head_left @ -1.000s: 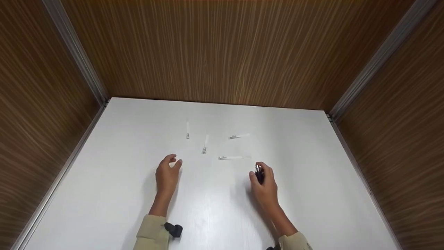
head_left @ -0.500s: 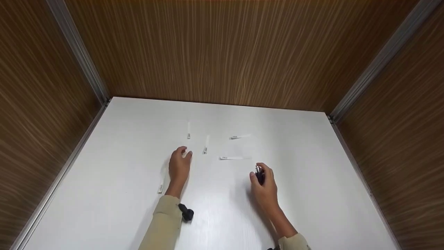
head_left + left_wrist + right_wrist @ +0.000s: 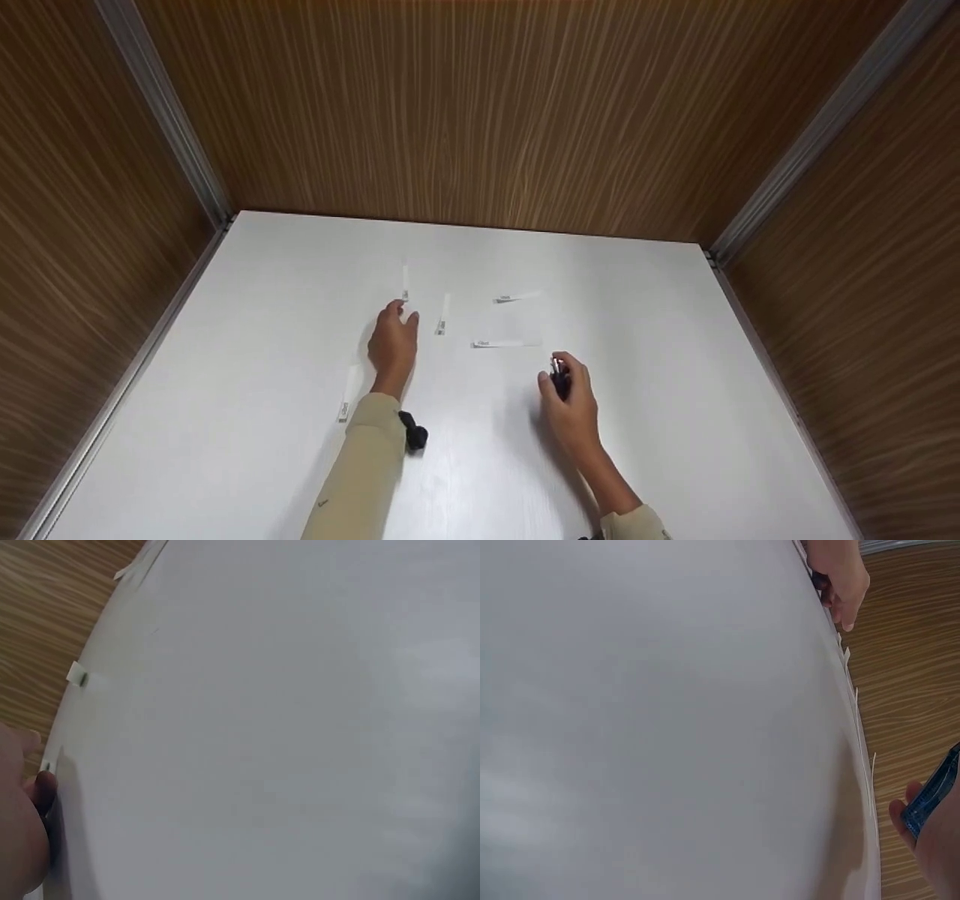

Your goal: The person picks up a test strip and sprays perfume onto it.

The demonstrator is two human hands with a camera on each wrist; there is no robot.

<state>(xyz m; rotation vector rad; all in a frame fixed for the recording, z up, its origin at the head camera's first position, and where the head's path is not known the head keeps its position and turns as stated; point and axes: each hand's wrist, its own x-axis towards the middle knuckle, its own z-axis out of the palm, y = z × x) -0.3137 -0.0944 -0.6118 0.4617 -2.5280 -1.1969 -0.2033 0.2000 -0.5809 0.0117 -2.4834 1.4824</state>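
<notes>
White strips (image 3: pixel 508 344) — dark print (image 3: pixel 344 409) at one end, unreadably small

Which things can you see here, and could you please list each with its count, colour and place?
Table: one, white, filling the lower part of the head view.
White strips: five, dark print at one end, on the table; three roughly lengthwise on the left, two roughly crosswise to their right.
Dark object: one, black with a shiny tip, bluish in the right wrist view, in the right hand; its kind is unclear.
Wood-grain panels: three, brown, behind and on both sides.
Metal rails: four, grey, back corners and side edges.
Wrist devices: two, black, right one mostly cut off.
Sleeves: two, beige, bottom of the head view.
Left hand: one, bare, fingertips by the farthest strip.
Right hand: one, bare, gripping the dark object.
</notes>
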